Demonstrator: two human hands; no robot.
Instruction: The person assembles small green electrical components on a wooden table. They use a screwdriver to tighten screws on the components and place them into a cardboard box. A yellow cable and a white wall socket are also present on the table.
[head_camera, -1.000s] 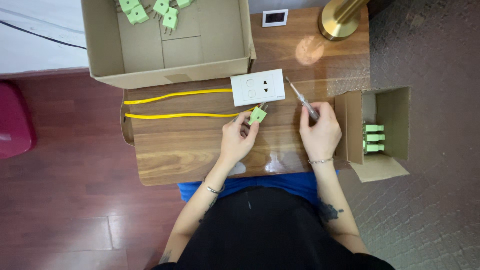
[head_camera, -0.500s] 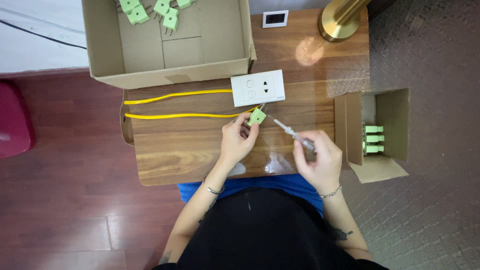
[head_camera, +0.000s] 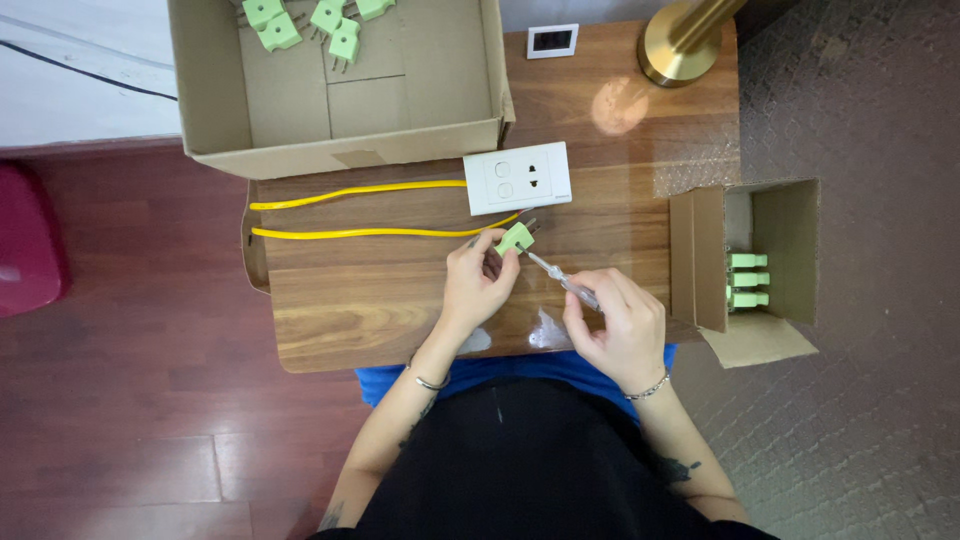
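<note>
Small green plug (head_camera: 516, 237) pinched in the left hand (head_camera: 478, 284) just above the middle of the desk (head_camera: 350, 310), prongs turned up and away toward the far side, likely to expose a face to the tool. Thin screwdriver (head_camera: 562, 281) gripped in the closed right hand (head_camera: 618, 325), tip angled up-left and meeting the plug. Yellow cable (head_camera: 360, 232) trailing left from the plug, doubling back near the desk's left edge and returning to the white wall socket plate (head_camera: 518, 178) lying flat just beyond the plug. Large open cardboard box (head_camera: 340, 150) at the far left with several loose green plugs (head_camera: 330, 25) inside. Smaller open box (head_camera: 760, 270) at the right edge, with more green plugs stacked in it. Brass lamp base (head_camera: 680, 50) at the far right corner
</note>
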